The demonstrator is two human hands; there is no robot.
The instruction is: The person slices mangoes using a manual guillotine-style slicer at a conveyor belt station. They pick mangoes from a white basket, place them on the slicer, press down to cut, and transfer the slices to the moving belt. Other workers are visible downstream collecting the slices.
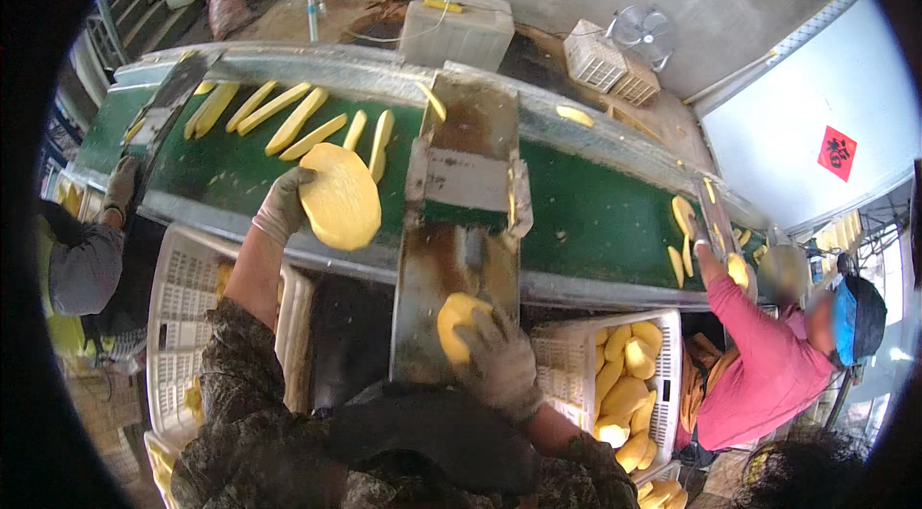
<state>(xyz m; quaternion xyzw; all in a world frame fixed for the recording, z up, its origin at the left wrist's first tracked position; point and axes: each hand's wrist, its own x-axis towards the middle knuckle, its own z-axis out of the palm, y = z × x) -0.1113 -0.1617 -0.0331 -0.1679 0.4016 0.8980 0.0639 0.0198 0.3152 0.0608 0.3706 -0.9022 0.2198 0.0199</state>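
My gloved left hand (287, 203) grips a broad, flat slab of peeled yellow fruit (341, 196) by its left edge, above the green conveyor belt (216, 181). Below and to the right, a peeled yellow fruit piece (455, 325) lies on a metal slicing board (420, 336) that runs toward my body. My gloved right hand (500, 365) is on this piece, with fingers over its right side. Farther up the board is a dark slot or blade area (473, 247), too blurred to make out. Long yellow strips (295, 121) lie on the belt beyond my left hand.
Right of me stands a white plastic crate (673, 365) of peeled fruit; another crate (176, 336) is at left. A co-worker in a pink top (763, 365) handles fruit at right. Another person's gloved hand (122, 181) rests at the left board. Fans stand behind the belt.
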